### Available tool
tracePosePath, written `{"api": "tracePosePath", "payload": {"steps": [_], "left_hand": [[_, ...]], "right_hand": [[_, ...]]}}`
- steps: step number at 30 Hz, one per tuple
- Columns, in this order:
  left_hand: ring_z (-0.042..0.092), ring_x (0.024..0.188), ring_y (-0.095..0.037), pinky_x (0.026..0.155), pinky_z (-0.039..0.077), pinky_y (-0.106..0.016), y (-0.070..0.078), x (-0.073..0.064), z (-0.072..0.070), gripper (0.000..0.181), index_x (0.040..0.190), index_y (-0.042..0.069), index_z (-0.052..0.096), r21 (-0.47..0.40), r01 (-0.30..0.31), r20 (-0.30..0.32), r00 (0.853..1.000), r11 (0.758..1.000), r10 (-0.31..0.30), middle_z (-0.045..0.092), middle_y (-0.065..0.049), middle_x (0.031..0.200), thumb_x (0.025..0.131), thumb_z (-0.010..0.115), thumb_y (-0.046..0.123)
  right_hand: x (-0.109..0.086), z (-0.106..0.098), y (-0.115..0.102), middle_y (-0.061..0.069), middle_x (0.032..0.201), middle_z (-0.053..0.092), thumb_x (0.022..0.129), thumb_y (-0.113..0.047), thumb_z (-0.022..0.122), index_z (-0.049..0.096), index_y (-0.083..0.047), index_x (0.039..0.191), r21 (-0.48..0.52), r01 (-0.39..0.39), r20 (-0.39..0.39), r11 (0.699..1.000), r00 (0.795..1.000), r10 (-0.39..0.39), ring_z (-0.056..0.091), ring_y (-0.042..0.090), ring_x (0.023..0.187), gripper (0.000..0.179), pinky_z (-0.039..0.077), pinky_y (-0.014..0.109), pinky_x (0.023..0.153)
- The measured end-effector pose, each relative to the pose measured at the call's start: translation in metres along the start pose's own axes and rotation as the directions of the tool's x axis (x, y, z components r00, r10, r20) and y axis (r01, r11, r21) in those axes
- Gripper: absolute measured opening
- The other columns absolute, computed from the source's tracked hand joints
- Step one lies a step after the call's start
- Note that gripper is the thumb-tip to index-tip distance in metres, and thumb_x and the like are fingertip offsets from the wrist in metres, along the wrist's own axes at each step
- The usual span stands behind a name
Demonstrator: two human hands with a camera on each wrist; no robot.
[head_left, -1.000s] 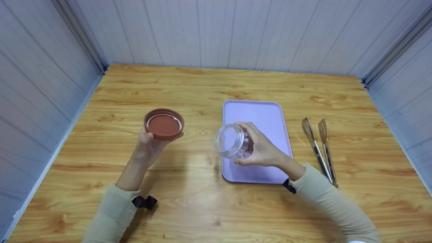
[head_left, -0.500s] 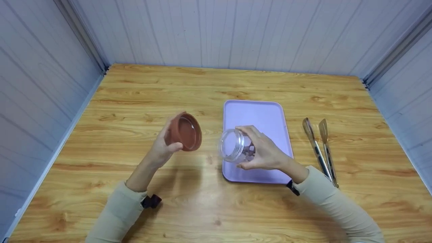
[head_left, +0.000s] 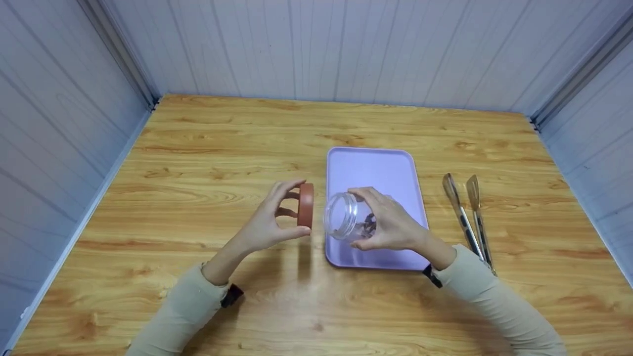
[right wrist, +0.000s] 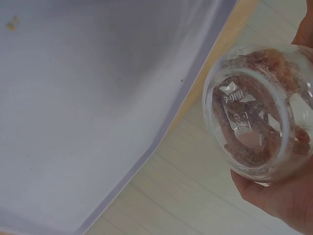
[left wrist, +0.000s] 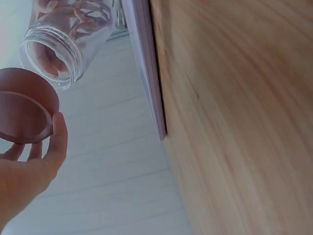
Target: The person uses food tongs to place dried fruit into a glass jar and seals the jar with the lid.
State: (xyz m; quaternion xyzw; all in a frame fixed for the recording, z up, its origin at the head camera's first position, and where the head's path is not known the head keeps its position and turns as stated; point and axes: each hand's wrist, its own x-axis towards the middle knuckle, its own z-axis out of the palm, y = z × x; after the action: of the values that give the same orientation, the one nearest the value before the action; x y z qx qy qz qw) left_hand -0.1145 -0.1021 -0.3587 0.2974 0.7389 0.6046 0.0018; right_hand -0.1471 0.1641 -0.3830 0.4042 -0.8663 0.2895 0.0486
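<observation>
My left hand (head_left: 269, 217) grips a round reddish-brown lid (head_left: 306, 205) by its rim, thumb below and fingers above. The lid stands on edge, its inner side turned toward the jar. A clear jar (head_left: 341, 217) lies tilted sideways in my right hand (head_left: 393, 220), its open mouth facing the lid with a small gap between them. Brownish pieces (head_left: 369, 225) lie near the jar's bottom. In the left wrist view the threaded jar neck (left wrist: 56, 56) is just above the lid (left wrist: 24, 110). Seen from the right wrist, the jar's base (right wrist: 249, 120) shows embossed marks.
Under the jar and right hand lies a purple tray (head_left: 371, 165) on the wooden table (head_left: 237, 133). Metal tongs (head_left: 470, 222) rest to its right. Small crumbs (right wrist: 12, 23) are on the tray. Pale panel walls (head_left: 316, 49) border the table's back and sides.
My left hand has carried the lid rightward and turned it from facing up to facing the jar. My right hand and the jar have shifted slightly right and toward the front.
</observation>
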Motion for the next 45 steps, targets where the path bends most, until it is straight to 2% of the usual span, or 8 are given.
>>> {"api": "tracePosePath", "payload": {"steps": [7, 14, 24, 30, 38, 45], "left_hand": [[0.045, 0.099, -0.028, 0.073, 0.047, -0.037, 0.01, 0.005, 0.013, 0.076, 0.131, 0.0, 0.035, 0.188, 0.024, 0.027, 0.999, 0.982, -0.029, 0.039, -0.018, 0.116, 0.067, 0.076, 0.01], [0.044, 0.098, -0.012, 0.07, 0.047, -0.03, -0.03, 0.008, 0.022, 0.08, 0.133, 0.016, 0.037, 0.325, -0.008, 0.03, 1.0, 0.946, -0.002, 0.04, -0.002, 0.115, 0.067, 0.075, 0.039], [0.045, 0.094, -0.014, 0.072, 0.044, -0.03, -0.033, 0.01, 0.03, 0.081, 0.132, 0.017, 0.037, 0.4, 0.031, 0.031, 0.998, 0.916, -0.048, 0.04, -0.003, 0.117, 0.066, 0.069, 0.052], [0.046, 0.096, -0.015, 0.074, 0.045, -0.037, -0.034, 0.01, 0.032, 0.08, 0.132, 0.018, 0.037, 0.4, 0.034, 0.026, 0.998, 0.916, -0.048, 0.04, -0.003, 0.119, 0.067, 0.069, 0.052], [0.045, 0.1, -0.014, 0.075, 0.045, -0.033, -0.036, 0.01, 0.035, 0.08, 0.133, 0.018, 0.037, 0.369, 0.029, 0.032, 0.999, 0.929, -0.044, 0.04, -0.003, 0.119, 0.067, 0.069, 0.051], [0.045, 0.101, -0.014, 0.075, 0.045, -0.032, -0.037, 0.011, 0.037, 0.081, 0.133, 0.018, 0.035, 0.365, 0.038, 0.026, 0.998, 0.93, -0.051, 0.04, -0.002, 0.118, 0.067, 0.069, 0.051]], "right_hand": [[0.001, -0.003, -0.002, -0.002, 0.118, 0.045, 0.054, -0.045, 0.077, 0.036, -0.009, 0.13, -0.037, -0.002, 0.05, 0.999, 0.999, 0.004, 0.044, 0.01, 0.096, 0.093, 0.038, 0.035, 0.077], [0.003, -0.002, -0.002, -0.003, 0.117, 0.045, 0.054, -0.048, 0.075, 0.037, -0.01, 0.129, -0.062, 0.008, 0.07, 0.998, 0.998, -0.003, 0.044, 0.009, 0.095, 0.092, 0.039, 0.034, 0.076], [0.003, -0.004, -0.004, -0.003, 0.115, 0.046, 0.054, -0.05, 0.073, 0.038, -0.01, 0.128, -0.088, 0.003, 0.091, 0.996, 0.996, 0.005, 0.044, 0.009, 0.094, 0.091, 0.039, 0.033, 0.073], [0.004, -0.004, -0.006, -0.002, 0.114, 0.046, 0.054, -0.049, 0.073, 0.038, -0.011, 0.127, -0.099, 0.01, 0.091, 0.995, 0.996, -0.001, 0.045, 0.009, 0.092, 0.089, 0.04, 0.033, 0.072], [0.005, -0.004, -0.005, -0.001, 0.116, 0.046, 0.054, -0.05, 0.073, 0.039, -0.009, 0.127, -0.103, 0.014, 0.088, 0.995, 0.996, -0.005, 0.045, 0.01, 0.093, 0.09, 0.04, 0.033, 0.072], [0.005, -0.004, -0.006, -0.002, 0.114, 0.047, 0.054, -0.05, 0.073, 0.038, -0.011, 0.127, -0.096, 0.008, 0.09, 0.995, 0.996, 0.0, 0.045, 0.01, 0.092, 0.09, 0.04, 0.033, 0.072]]}}
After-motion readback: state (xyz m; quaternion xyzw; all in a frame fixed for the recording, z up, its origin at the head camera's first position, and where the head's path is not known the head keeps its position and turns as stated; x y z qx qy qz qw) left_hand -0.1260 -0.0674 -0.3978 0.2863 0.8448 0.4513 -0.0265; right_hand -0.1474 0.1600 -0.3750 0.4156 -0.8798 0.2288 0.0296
